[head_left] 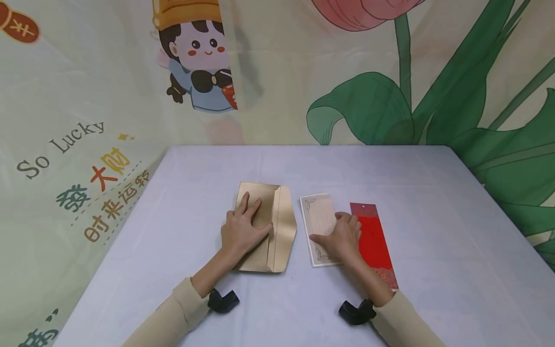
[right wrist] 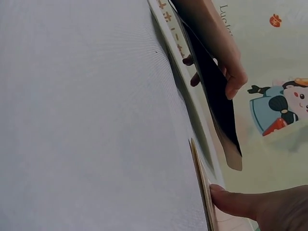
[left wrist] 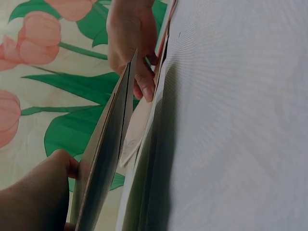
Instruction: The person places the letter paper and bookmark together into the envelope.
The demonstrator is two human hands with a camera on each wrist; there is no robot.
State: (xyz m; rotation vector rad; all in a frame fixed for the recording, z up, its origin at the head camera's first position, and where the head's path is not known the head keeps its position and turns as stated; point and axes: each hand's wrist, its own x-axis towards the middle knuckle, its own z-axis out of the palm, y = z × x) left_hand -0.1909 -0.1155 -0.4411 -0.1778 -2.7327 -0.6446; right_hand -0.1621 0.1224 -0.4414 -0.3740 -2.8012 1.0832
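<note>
My left hand [head_left: 243, 231] holds a gold paper envelope [head_left: 284, 241], its flap unfolded toward the right. From above, the thumb and two spread fingers lie on its face; in the right wrist view, fingertips [right wrist: 194, 79] show on its underside. The envelope [left wrist: 103, 154] is tilted off the table in the left wrist view. My right hand [head_left: 342, 236] grips a pale card [head_left: 318, 207] with scrollwork corners, thumb toward its left side and fingers at its right edge. Several thin layers show along the card's edge [right wrist: 204, 197]. Part of the card is hidden under the hand.
A red paper strip [head_left: 375, 241] with patterned ends lies just right of the card, partly under the right forearm. White cloth covers the table [head_left: 260, 318]. Behind hangs a printed backdrop [head_left: 277, 72]. Black straps [head_left: 223, 301] sit at both wrists.
</note>
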